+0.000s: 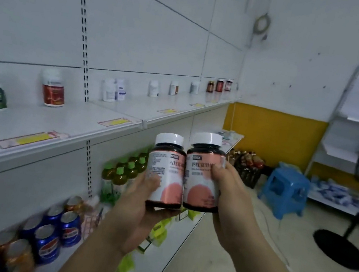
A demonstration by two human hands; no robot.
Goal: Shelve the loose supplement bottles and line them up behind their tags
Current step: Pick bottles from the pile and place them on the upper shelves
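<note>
Pink labels (201, 182) blurred, seemingly matching.

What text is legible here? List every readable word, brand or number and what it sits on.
"阿红富铁": partly readable on the right bottle, the end hidden by the right hand.
"阿红...": same label on the left bottle in the left hand, cut off at its edge.
Pepsi globe logo, no readable words: blue cans.
Yellow shelf tags, far bottles: too blurred.
</note>
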